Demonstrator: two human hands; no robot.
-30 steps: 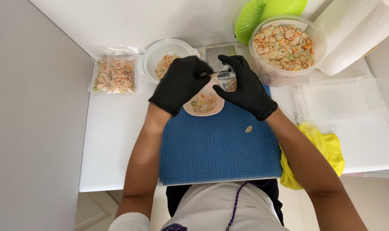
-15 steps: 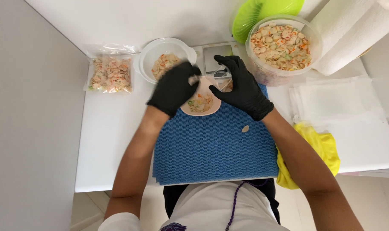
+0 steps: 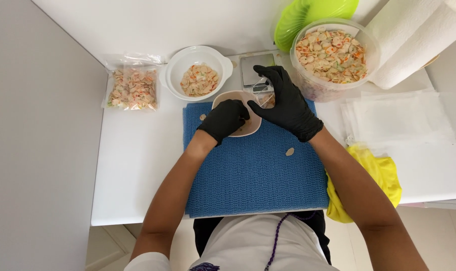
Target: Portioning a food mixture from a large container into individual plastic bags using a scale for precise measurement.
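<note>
Two gloved hands (image 3: 258,113), one pink bowl (image 3: 238,113), one bag (image 3: 132,88)

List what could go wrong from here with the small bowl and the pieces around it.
1. The small bowl sits at the far edge of the blue mat, under the left hand; a push might tip it.
2. The right hand hangs over the scale, beside the full tub; a bump may scatter pieces.
3. A loose piece lies on the mat and could get brushed off.

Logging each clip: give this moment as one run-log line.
left hand: in small beige bowl | right hand: over clear bag by scale | blue mat: one loose pasta piece
</note>
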